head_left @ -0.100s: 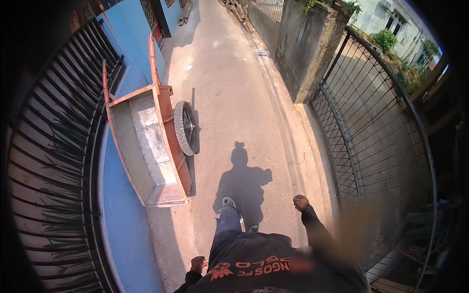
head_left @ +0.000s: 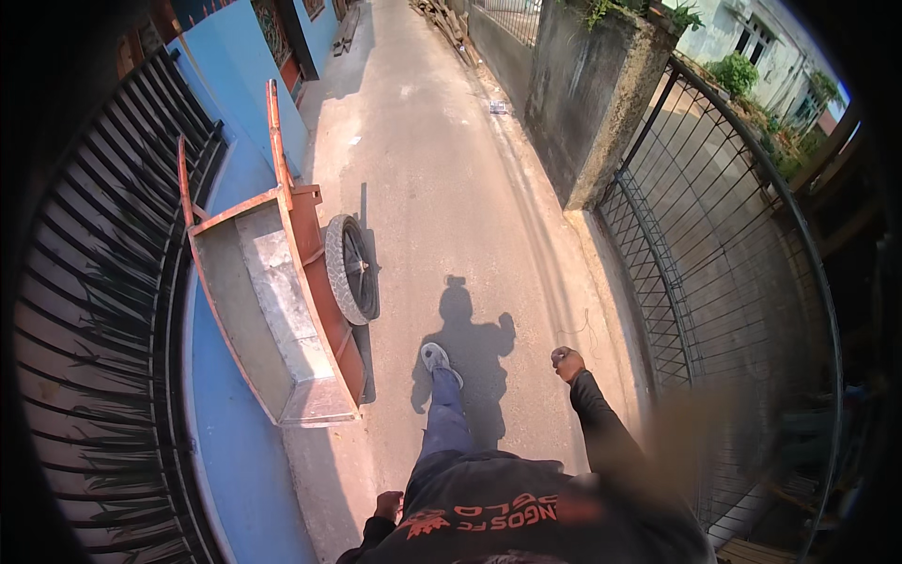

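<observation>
Head view: the orange cart rests at the left edge of the lane beside the blue wall, likely heavy and rigid, best gripped by its handles. The right hand curls closed, seemingly around nothing; the left hand's fingers I cannot tell. Open room lies right of the wheel.

Black metal fence beside low blue wall, weathered concrete pillar, timber pile
</observation>
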Demonstrator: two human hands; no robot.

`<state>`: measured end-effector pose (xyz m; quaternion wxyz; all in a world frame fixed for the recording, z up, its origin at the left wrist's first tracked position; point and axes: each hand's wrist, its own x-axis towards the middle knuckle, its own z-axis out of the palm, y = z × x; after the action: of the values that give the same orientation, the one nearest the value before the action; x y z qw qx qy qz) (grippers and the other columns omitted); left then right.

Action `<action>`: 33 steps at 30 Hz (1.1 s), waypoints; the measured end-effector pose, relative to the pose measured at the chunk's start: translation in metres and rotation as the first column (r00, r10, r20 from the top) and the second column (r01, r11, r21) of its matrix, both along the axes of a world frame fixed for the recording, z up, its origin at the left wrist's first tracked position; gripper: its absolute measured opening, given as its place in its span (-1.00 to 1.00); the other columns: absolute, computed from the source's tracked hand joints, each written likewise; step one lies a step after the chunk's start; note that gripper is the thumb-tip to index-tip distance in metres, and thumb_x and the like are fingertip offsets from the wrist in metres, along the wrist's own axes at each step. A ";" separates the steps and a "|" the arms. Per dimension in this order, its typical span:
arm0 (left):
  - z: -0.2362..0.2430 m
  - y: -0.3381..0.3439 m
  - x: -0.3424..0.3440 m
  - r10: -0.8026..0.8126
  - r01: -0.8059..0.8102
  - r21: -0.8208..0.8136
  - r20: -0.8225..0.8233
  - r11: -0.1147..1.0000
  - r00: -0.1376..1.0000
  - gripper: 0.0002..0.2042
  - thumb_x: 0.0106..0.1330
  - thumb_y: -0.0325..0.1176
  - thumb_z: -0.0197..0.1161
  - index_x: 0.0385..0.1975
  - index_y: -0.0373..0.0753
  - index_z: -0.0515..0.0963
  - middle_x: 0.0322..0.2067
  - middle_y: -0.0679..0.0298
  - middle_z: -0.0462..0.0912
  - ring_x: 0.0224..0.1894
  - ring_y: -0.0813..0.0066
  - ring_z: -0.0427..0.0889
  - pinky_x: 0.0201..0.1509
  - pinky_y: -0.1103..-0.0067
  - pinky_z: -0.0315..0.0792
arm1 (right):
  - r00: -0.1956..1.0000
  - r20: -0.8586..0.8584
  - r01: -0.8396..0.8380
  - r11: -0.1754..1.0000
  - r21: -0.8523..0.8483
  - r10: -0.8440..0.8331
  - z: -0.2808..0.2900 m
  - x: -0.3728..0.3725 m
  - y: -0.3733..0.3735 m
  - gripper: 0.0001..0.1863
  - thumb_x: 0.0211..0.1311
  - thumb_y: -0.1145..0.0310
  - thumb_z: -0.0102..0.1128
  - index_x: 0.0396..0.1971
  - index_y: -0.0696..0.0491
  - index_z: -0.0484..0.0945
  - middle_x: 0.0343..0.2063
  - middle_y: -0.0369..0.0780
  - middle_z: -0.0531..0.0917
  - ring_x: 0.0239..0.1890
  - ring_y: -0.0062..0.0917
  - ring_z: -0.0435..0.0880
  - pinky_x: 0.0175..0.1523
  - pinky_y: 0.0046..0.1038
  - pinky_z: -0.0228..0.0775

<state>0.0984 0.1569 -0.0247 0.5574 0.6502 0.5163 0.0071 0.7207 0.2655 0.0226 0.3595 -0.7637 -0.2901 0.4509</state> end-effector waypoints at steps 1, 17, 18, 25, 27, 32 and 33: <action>0.003 0.011 0.002 -0.118 0.120 0.076 -0.038 0.990 0.992 -0.88 0.06 -0.32 0.12 -0.49 -0.20 0.42 -0.62 0.31 0.45 -0.55 0.38 0.52 -0.55 0.39 0.38 | 0.990 -0.138 0.037 0.999 0.028 -0.033 -0.004 -0.019 0.018 -0.86 0.01 0.52 0.05 -0.37 0.10 0.51 -0.58 -0.30 0.54 -0.52 -0.66 0.49 -0.44 -0.63 0.29; 0.109 0.900 0.251 0.690 -0.677 -0.171 0.317 0.716 0.650 -0.88 0.19 -0.38 0.14 -0.32 -0.25 0.48 -0.54 0.38 0.50 -0.61 0.63 0.46 -0.57 0.67 0.34 | 0.771 -0.179 -0.615 0.641 -0.459 0.611 -0.018 0.074 0.361 -0.75 0.17 0.40 -0.18 -0.59 0.10 0.47 -0.64 -0.21 0.58 -0.68 -0.44 0.54 -0.58 -0.37 0.39; 0.104 0.936 0.259 0.699 -0.690 -0.160 0.313 0.706 0.643 -0.88 0.19 -0.38 0.14 -0.32 -0.25 0.48 -0.54 0.38 0.50 -0.61 0.63 0.46 -0.56 0.67 0.35 | 0.678 -0.156 -0.692 0.552 -0.465 0.718 -0.024 0.090 0.390 -0.75 0.17 0.40 -0.19 -0.60 0.10 0.46 -0.64 -0.22 0.58 -0.67 -0.43 0.55 -0.58 -0.35 0.39; 0.033 1.059 0.258 0.554 -0.555 -0.107 -0.040 0.825 0.832 -0.88 0.16 -0.37 0.12 -0.53 -0.27 0.50 -0.64 0.31 0.48 -0.67 0.57 0.51 -0.67 0.61 0.38 | -0.019 0.211 -0.721 0.133 -0.681 0.977 -0.073 0.197 0.780 -0.80 0.02 0.42 -0.06 -0.53 0.06 0.60 -0.43 -0.14 0.62 -0.39 -0.31 0.60 -0.31 -0.35 0.47; 0.036 1.066 0.300 0.513 -0.504 -0.278 -0.043 0.818 0.857 -0.90 0.12 -0.41 0.10 -0.56 -0.27 0.47 -0.66 0.20 0.49 -0.67 0.50 0.54 -0.66 0.58 0.41 | -0.146 0.390 -0.646 0.211 -0.734 0.909 -0.061 0.229 0.918 -0.79 -0.02 0.42 -0.03 -0.51 0.05 0.64 -0.37 -0.11 0.64 -0.31 -0.28 0.62 -0.23 -0.35 0.49; 0.035 1.157 0.315 0.131 0.003 0.672 -0.148 0.741 0.980 -0.95 -0.01 -0.43 0.18 -0.58 -0.24 0.49 -0.62 0.14 0.54 -0.54 0.26 0.60 -0.51 0.42 0.43 | 0.953 0.070 -0.303 0.942 0.145 0.295 0.010 0.215 1.285 -0.80 0.11 0.40 0.04 -0.30 0.14 0.54 -0.46 -0.17 0.61 -0.41 -0.46 0.58 -0.27 -0.50 0.38; 0.028 1.177 0.310 0.254 -0.194 0.371 -0.119 0.908 0.960 -0.94 -0.04 -0.41 0.18 -0.58 -0.21 0.51 -0.59 0.11 0.55 -0.47 0.21 0.60 -0.47 0.40 0.45 | 0.941 0.052 -0.337 0.918 0.208 0.334 0.029 0.190 1.347 -0.79 0.10 0.57 -0.08 -0.24 0.16 0.45 -0.55 -0.37 0.43 -0.55 -0.70 0.33 -0.45 -0.65 0.22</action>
<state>0.4087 1.3344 0.0036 0.3816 0.6746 0.6221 0.1107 0.9104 1.6126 0.0519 0.3548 -0.6629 -0.4663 0.4661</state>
